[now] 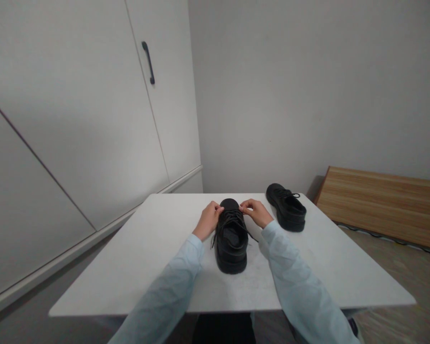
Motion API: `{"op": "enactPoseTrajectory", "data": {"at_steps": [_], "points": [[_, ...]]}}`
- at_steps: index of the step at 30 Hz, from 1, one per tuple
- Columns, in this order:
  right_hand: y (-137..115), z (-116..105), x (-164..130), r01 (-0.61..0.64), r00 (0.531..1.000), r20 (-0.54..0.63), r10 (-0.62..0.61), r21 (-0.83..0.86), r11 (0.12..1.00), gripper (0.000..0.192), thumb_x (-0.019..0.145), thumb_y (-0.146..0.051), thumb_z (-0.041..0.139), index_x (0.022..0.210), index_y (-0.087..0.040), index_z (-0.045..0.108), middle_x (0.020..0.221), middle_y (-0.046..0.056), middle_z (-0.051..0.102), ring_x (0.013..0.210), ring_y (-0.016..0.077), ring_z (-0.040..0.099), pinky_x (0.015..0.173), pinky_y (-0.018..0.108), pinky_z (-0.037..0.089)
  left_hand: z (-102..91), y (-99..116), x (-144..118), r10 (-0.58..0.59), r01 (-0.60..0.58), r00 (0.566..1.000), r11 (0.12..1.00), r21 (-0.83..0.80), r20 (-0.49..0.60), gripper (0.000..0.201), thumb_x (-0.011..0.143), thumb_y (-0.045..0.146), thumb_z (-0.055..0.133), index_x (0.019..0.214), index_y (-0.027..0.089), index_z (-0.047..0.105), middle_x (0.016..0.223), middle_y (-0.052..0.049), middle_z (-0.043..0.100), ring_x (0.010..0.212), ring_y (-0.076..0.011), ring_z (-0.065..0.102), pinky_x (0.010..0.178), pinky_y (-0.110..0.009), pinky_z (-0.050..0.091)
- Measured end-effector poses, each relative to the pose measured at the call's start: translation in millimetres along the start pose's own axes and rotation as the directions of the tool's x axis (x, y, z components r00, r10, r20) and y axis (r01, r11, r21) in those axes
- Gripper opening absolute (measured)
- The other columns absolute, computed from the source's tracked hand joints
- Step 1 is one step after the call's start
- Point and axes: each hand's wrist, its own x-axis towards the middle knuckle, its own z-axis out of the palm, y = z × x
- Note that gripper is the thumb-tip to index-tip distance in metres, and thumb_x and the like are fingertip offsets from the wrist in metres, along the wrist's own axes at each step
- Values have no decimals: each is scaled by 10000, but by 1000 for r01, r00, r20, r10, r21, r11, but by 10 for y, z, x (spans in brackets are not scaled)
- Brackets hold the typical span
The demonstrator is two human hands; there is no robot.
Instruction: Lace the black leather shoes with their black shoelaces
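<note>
A person in pale blue sleeves sits at a white table (136,267) with both arms stretched forward over it. In the middle of the tabletop stands a black lace-up shoe (231,246), heel toward the person and toe pointing to the far edge. Both hands are at its laces (232,217), up near the toe end of the lacing.

The left hand (209,219) rests against the left side of the shoe, fingers curled in and pinched at the lacing. The right hand (256,211) sits on the right side, likewise curled, its fingertips closed on the lace just past the top of the tongue. The two hands lie close together with the toe cap showing between them. A loose strand of lace trails off the right side of the shoe onto the table, and another hangs down on the left.

A second black shoe (286,207) stands farther off and to the right, near the far right corner of the table, well apart from the hands, its opening facing the near side.

To the left stands a white cabinet with a dark handle (148,62). On the floor at the far right, a wooden board (383,205) leans against the grey wall.
</note>
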Motion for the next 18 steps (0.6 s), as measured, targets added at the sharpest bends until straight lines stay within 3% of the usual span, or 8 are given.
{"op": "enactPoseTrajectory", "data": {"at_steps": [3,8,14,18], "points": [[-32,-4,-9,-12,1000,7,12,3,1000,154,689,-290,646,616,-163,597,835,87,677,811,189,622,823,361,471,-18,-7,0,-7,7,1000,1000,3,13,133,838,220,495,710,192,470,658,20,548,667,-138,512,665,-243,369],[-45,-5,-24,-66,998,22,66,31,997,187,671,-319,644,599,-152,599,819,94,679,746,183,613,694,318,484,-29,-32,2,-12,11,999,1000,29,30,149,844,219,497,702,190,464,657,16,544,679,-144,511,665,-246,358],[-7,-14,-14,-74,994,83,70,50,996,221,679,-336,629,569,-146,603,622,49,641,604,152,574,585,282,463,-17,-79,20,-29,25,998,998,55,60,156,851,217,492,700,189,464,676,7,557,695,-149,521,674,-251,369],[-17,-33,-5,-68,997,32,69,-41,997,174,648,-296,660,560,-156,606,575,35,617,600,157,569,590,288,463,-10,-100,25,-8,5,999,998,66,42,143,835,211,514,697,186,482,690,5,566,704,-148,528,673,-252,383]]}}
